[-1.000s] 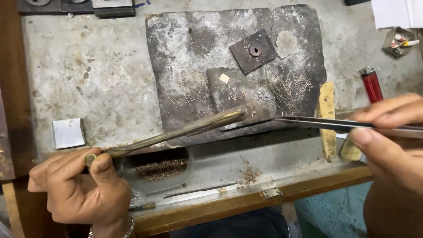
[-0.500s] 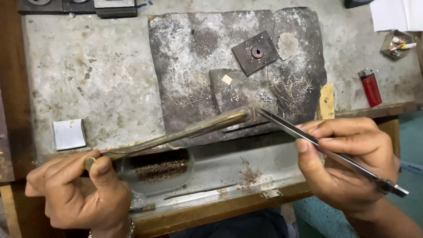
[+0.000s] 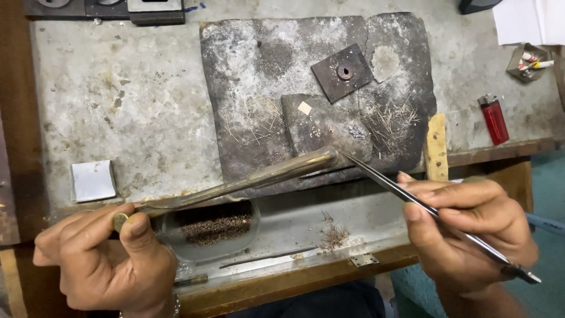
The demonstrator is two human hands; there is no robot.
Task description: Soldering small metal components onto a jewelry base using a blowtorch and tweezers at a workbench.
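My left hand [image 3: 106, 259] grips the near end of a long brass tube [image 3: 247, 179] that slants up to the right, its far tip resting at the front edge of a dark charred slab [image 3: 247, 65]. Long steel tweezers [image 3: 412, 197] are pinched in my right hand [image 3: 471, 232], and their points meet the tube's tip. On the slab lie a smaller dark block [image 3: 323, 126] with a small pale square chip [image 3: 304, 108], a square plate with a round hole [image 3: 342, 72], and scattered fine wire bits [image 3: 391, 118].
A red lighter [image 3: 493, 119] and a wooden stick [image 3: 436, 147] lie right of the slab. A white square pad [image 3: 93, 180] sits at the left. Below the bench edge, a metal tray [image 3: 329, 227] holds a glass dish of brown filings [image 3: 215, 228]. Small box of oddments [image 3: 529, 62] at far right.
My right hand swung in from the right edge and turned the tweezers from level to slanted, bringing their points to the tube's tip. The left hand and tube stayed put.
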